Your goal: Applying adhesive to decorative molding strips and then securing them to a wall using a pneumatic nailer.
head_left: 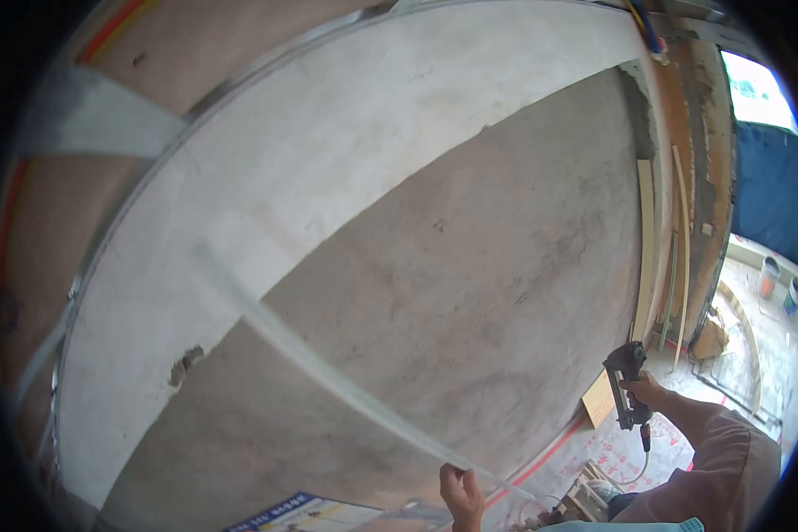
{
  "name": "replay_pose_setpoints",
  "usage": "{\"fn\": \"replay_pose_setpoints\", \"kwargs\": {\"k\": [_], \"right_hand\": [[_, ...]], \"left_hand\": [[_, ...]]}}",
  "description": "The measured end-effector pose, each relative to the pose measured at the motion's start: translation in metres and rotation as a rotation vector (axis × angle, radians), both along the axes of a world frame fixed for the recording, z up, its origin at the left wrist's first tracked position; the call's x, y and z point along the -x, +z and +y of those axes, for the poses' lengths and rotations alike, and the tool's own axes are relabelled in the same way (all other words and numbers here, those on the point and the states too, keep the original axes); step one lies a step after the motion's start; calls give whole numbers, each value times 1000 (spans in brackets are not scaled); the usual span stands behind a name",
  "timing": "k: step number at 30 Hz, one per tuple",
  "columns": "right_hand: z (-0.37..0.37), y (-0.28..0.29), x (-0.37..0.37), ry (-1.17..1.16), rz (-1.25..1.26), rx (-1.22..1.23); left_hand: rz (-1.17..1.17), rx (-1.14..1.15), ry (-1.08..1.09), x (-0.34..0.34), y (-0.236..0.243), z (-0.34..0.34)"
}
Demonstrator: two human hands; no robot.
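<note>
My left hand (461,498) is at the lower middle, fingers closed round a long, thin, pale strip (328,377). The strip slants up and left across the wall, and its far end is blurred. At the lower right, my right hand (647,393) grips a dark nail gun (628,372) by its handle. The gun's head points upward, and a thin pale air hose (645,461) hangs from the handle's lower end.
A plastered wall (470,239) fills the middle, with a white band (328,133) above. Wooden battens (645,239) lean at the right. Printed sheeting (607,457) covers the floor beside a small board (598,403). Wood pieces (585,498) lie near my body; buckets (769,275) stand farther right.
</note>
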State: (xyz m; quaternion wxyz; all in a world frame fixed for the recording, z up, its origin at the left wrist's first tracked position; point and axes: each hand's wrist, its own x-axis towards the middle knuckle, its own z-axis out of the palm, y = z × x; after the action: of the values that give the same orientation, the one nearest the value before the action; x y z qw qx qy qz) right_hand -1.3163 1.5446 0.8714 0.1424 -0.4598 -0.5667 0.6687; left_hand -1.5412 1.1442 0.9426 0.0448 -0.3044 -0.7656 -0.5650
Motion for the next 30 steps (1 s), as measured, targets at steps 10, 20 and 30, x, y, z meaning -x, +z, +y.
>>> {"fn": "replay_pose_setpoints", "kwargs": {"k": [10,20,30], "right_hand": [[62,43,34,-317,376,136],[-7,-71,78,-241,563,802],[-20,-24,141,-431,663,768]], "left_hand": [[226,-286,402,20,-11,-18],[204,-421,261,40,61,22],[141,-570,213,30,137,80]]}}
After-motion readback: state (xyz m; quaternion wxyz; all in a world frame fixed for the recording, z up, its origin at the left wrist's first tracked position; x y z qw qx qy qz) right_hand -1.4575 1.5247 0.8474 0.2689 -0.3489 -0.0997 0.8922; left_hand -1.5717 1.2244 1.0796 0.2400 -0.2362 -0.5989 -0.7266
